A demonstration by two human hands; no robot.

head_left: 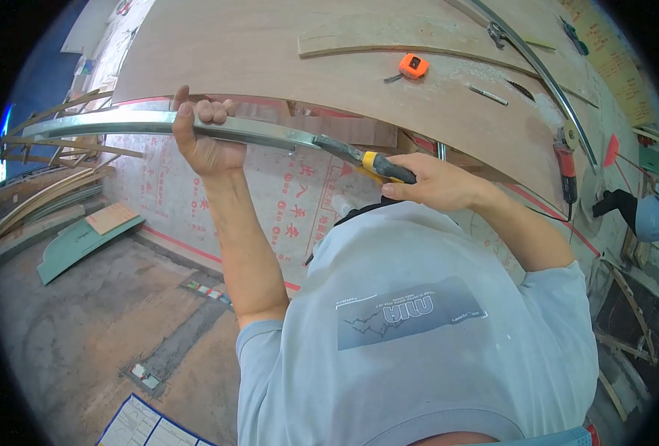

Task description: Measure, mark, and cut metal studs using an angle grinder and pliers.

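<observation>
A long metal channel (266,134), bent in a slight curve, runs from the far left to the middle, in front of the board table's near edge. My left hand (214,141) is wrapped round it from below, with the thumb up one side and fingers over the other. At its right end are tin snips (351,154) with black and yellow handles, their jaws meeting the channel. Closed round those handles is my right hand (439,182). Whether the jaws are biting into the metal I cannot tell.
On the board table (233,56) lie an orange tape measure (414,66), a white marker (488,94), a long plank (389,43), a red angle grinder (566,167) and another curved metal strip (545,70). A co-worker's gloved hand (615,203) is at right. Green board offcuts (84,241) lie on the floor at left.
</observation>
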